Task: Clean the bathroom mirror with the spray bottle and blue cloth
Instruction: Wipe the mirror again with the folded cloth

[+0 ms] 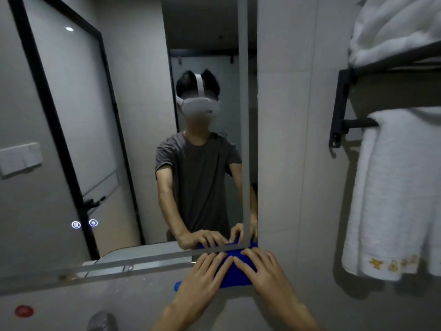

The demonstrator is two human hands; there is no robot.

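The blue cloth (235, 274) lies flat against the wall at the bottom right corner of the mirror (133, 130), overlapping its lower frame. My left hand (205, 274) presses on the cloth's left half with straight fingers. My right hand (263, 271) presses on its right half the same way, fingertips close to the mirror's edge. The mirror reflects both hands and the cloth. No spray bottle is in view.
White towels (391, 192) hang from a black rack (341, 108) on the right wall, with more folded on top. Two lit touch buttons (84, 223) glow in the mirror's lower left. A red round object (23, 311) and a grey tap top (102, 321) sit below.
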